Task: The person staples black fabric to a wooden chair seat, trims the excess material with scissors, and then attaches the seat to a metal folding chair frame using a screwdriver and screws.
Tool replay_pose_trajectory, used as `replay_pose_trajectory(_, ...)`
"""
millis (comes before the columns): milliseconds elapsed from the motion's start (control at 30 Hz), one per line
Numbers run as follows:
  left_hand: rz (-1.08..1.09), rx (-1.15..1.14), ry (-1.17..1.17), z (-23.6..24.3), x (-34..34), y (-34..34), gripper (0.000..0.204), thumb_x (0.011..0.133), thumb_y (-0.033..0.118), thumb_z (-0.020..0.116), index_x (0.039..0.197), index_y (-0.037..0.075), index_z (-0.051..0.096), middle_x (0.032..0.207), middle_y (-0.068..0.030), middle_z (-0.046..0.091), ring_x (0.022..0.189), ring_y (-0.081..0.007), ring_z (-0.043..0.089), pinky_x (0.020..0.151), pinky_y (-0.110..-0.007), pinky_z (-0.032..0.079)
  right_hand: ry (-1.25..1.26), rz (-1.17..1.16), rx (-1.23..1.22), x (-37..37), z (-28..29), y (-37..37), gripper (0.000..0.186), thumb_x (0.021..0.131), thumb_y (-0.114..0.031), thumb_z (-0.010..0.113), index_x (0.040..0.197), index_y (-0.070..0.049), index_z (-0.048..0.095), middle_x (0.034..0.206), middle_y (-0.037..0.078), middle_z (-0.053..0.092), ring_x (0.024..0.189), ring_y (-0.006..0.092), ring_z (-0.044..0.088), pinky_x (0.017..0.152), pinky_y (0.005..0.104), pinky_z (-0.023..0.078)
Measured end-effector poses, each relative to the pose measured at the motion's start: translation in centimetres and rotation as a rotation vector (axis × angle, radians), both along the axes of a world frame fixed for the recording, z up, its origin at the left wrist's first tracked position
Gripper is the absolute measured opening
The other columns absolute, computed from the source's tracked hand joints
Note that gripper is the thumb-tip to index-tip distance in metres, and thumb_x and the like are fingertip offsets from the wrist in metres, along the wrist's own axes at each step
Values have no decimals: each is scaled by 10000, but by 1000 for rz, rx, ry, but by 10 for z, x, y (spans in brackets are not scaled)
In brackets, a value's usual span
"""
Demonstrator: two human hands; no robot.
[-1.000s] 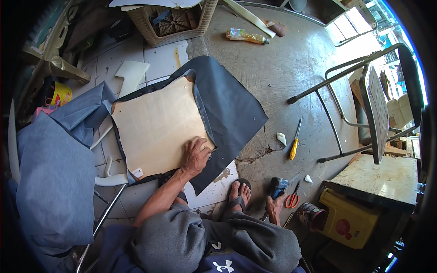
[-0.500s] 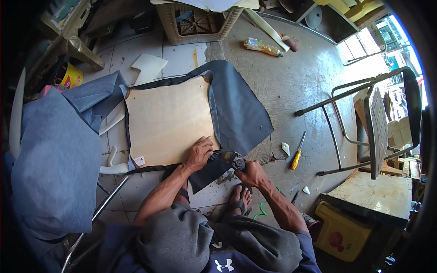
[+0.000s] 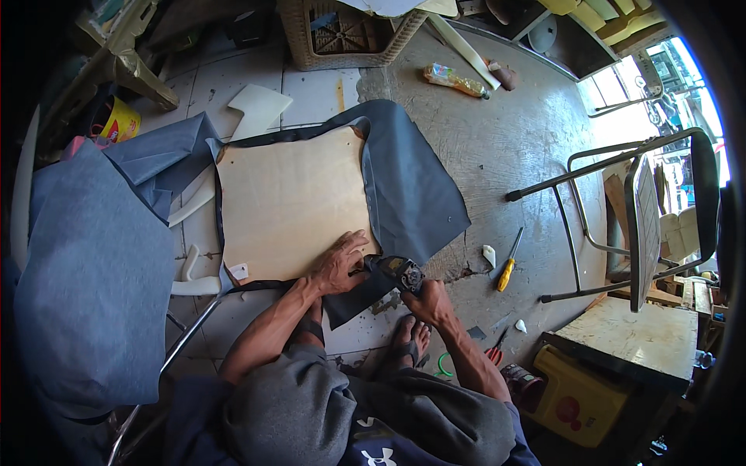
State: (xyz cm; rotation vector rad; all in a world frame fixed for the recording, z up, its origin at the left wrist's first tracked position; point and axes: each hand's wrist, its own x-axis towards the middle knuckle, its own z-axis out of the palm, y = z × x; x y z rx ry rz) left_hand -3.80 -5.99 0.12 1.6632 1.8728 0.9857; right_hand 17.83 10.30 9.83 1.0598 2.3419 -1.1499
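Observation:
A square wooden panel (image 3: 291, 206) lies underside up, with black upholstery fabric (image 3: 408, 182) folded over its edges and a wide flap spread out to the right. At the panel's near right corner my left hand (image 3: 338, 264) is bent over the edge, its fingers on the wood and the thumb by the fabric. My right hand (image 3: 430, 301) grips a black staple gun (image 3: 402, 272), its nose against the fabric at that corner. The gun's handle is mostly hidden in my fist. Below the corner a strip of the fabric hangs over the tiles.
Grey-blue sheeting (image 3: 93, 272) heaps at the left. On the floor at right lie a yellow-handled screwdriver (image 3: 507, 273) and red-handled scissors (image 3: 495, 353). A folding chair (image 3: 641, 225) lies tipped further right, near a low table (image 3: 629, 330). A plastic bottle (image 3: 457, 81) lies beyond the fabric.
My left fingers have shifted slightly and lie more stretched over the wood. The staple gun's nose has come closer to the panel's corner. The scissors show more clearly beside my right forearm.

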Motion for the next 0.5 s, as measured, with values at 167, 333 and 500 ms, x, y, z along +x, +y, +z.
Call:
replay_pose_trajectory(167, 17, -11, 53, 8, 5, 2, 294, 836, 218, 814, 1091, 106, 720, 1419, -150, 533, 1453, -369, 425, 1238, -502, 330, 1, -20, -37, 8, 4, -5, 354, 780, -257, 716, 886, 80, 698, 748, 318, 668, 769, 479, 710, 717, 502, 555)
replay_pose_trajectory(333, 64, 19, 27, -2, 4, 5, 182, 836, 130, 799, 1015, 114, 772, 1277, -143, 625, 1374, -380, 515, 1202, -496, 392, -29, -38, -79, 2, 4, -5, 374, 785, -272, 717, 900, 83, 698, 771, 324, 674, 798, 482, 712, 733, 506, 556)
replay_pose_trajectory(500, 150, 55, -77, -17, 9, 6, 99, 862, 72, 758, 959, 55, 770, 1175, -136, 691, 1335, -334, 580, 1198, -451, 410, -57, 14, -78, -6, -2, -8, 399, 797, -290, 712, 933, 86, 698, 814, 335, 683, 828, 500, 706, 767, 519, 565)
